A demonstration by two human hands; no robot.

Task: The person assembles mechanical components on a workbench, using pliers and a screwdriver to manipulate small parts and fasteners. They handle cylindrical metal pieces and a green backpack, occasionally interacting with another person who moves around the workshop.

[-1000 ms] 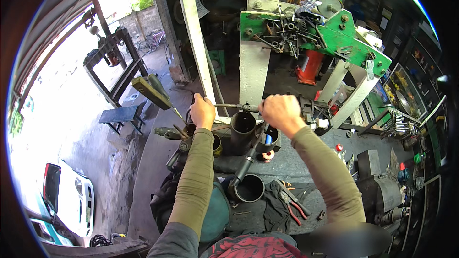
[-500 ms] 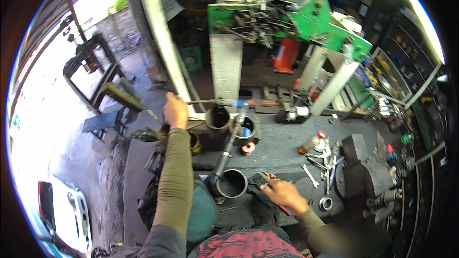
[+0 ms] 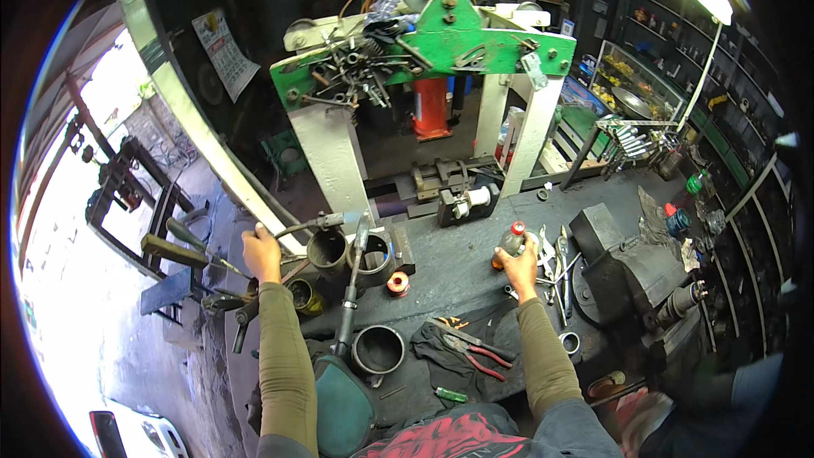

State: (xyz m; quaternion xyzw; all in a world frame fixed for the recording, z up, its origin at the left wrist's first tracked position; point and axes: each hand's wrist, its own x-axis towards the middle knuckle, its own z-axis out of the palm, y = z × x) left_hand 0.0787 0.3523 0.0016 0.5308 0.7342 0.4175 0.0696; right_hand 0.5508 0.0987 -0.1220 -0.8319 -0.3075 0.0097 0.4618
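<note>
My left hand [image 3: 261,254] is closed around the end of a thin curved tube. It leads to a grey torch-like nozzle [image 3: 341,219] above two upright metal cylinders [image 3: 327,249]. A faint bluish-purple glow shows beyond the nozzle. My right hand [image 3: 519,265] wraps round a small clear bottle [image 3: 514,241] with a red cap and amber liquid low inside. Beside that hand lie several wrenches [image 3: 563,276]. A long metal rod with a dark grip [image 3: 348,314] leans near the cylinders, and a wide metal ring [image 3: 378,349] stands below it.
Red-handled pliers [image 3: 487,360] rest on a dark cloth [image 3: 437,354], with a green lighter [image 3: 451,394] nearby. A small metal ring [image 3: 569,343] and a heavy bench vise-like block [image 3: 627,263] stand right. A green and white press frame [image 3: 398,68] rises behind. Another person [image 3: 649,424] is at lower right.
My right hand has left the cloth by the pliers and moved out to the bottle, which it now grips. My left hand keeps hold of the torch. The view has turned rightward.
</note>
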